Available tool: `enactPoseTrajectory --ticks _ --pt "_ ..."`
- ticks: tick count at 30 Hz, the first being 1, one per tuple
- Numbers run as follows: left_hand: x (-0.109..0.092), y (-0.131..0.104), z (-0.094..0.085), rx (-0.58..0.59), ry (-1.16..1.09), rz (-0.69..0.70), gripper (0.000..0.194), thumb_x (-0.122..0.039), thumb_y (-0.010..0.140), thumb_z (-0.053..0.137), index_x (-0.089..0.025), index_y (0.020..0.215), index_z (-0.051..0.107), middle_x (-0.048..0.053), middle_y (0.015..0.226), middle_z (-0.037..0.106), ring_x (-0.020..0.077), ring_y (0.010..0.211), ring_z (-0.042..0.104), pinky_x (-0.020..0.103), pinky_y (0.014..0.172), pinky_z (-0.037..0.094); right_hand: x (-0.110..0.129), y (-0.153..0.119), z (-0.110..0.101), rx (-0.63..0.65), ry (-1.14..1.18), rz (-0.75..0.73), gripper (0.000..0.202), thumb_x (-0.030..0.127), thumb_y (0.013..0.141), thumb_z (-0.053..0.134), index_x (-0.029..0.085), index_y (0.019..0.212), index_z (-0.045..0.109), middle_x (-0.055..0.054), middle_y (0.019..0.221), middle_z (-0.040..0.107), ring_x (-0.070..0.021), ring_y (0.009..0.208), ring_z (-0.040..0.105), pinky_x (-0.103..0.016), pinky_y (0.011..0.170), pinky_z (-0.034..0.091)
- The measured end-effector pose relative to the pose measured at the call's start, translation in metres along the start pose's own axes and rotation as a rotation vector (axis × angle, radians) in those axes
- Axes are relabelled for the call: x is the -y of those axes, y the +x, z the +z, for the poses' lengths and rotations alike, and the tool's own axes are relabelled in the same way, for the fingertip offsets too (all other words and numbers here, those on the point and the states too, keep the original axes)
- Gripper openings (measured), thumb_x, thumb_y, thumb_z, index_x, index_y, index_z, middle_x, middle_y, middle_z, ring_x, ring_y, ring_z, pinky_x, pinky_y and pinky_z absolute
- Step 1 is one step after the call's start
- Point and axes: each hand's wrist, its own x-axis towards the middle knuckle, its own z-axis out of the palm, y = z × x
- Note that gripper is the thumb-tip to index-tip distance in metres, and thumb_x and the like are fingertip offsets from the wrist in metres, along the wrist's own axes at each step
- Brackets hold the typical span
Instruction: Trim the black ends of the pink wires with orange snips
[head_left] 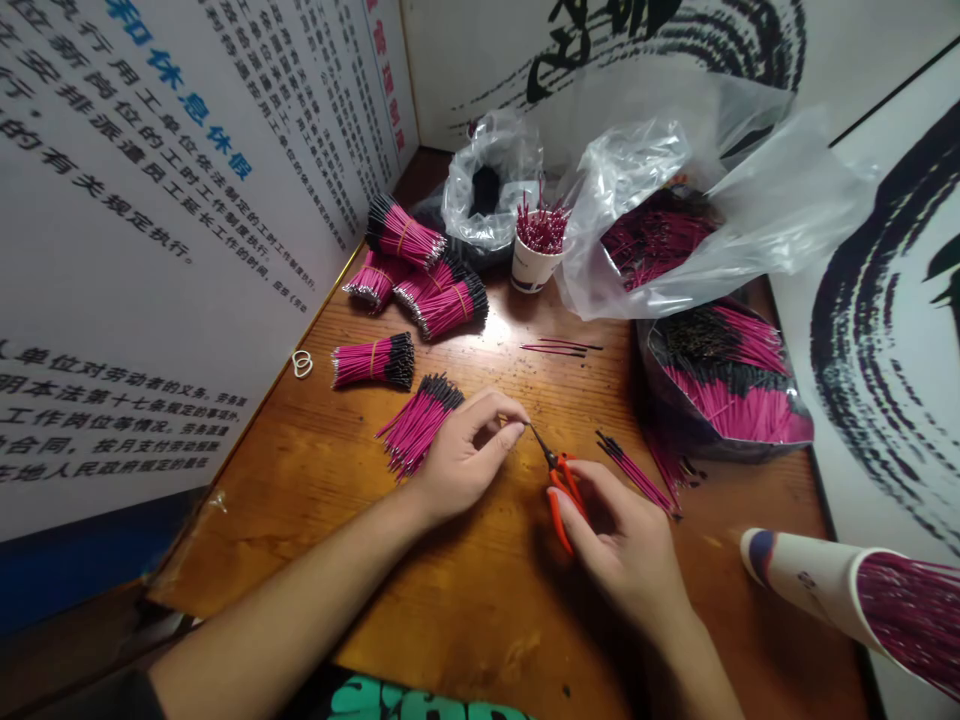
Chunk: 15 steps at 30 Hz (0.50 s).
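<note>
My right hand (626, 535) grips orange-handled pliers (561, 490) with a slim dark tip. That tip points up and left, to the pinched fingers of my left hand (469, 450). Thumb and forefinger of the left hand meet at the tip; whatever they pinch is too small to make out. Just left of this hand lies a loose pile of pink wires with black ends (420, 425), partly hidden behind it. To the right of the pliers, a few pink wires (637, 475) lie slanted on the wooden table (480, 600).
Banded wire bundles (373, 362) lie at the back left. A paper cup (534, 265) of wires stands behind, near clear plastic bags (637, 160). An open bag of wires (724, 375) sits at right; another filled cup (810, 580) tilts nearby. Rubber bands (301, 363) lie left.
</note>
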Motion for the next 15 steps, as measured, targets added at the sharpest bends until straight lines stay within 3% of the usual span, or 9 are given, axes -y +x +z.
enactPoseTrajectory --ticks 15 --pt "-0.0002 0.0000 0.0001 0.014 -0.029 -0.035 0.008 -0.019 0.092 0.052 -0.017 0.088 0.059 0.000 0.079 0.051 0.0128 0.072 0.047 0.026 0.067 0.038 -0.0004 -0.0003 -0.0009 0.021 0.010 0.010 0.013 0.026 0.091 0.057 0.020 0.102 0.060 -0.004 0.087 0.073 -0.0147 0.071 0.068 -0.021 0.063 0.051"
